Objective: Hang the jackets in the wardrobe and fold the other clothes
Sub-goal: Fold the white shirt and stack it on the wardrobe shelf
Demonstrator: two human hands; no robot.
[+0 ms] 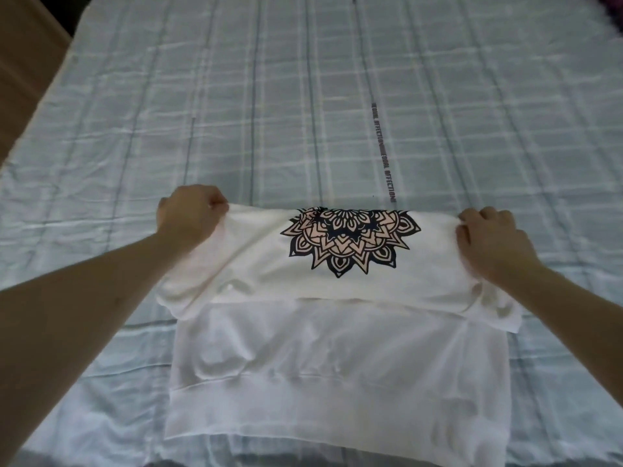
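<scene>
Both hands (188, 214) (488, 237) gripping half-folded white shirt (337, 332)

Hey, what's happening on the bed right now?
A person is folding a white T-shirt with a black mandala print on a bed covered by a light blue plaid sheet. The left hand and right hand each grip one end of the far fold, with the upper part doubled over the lower part. The fold is not finished.
</scene>
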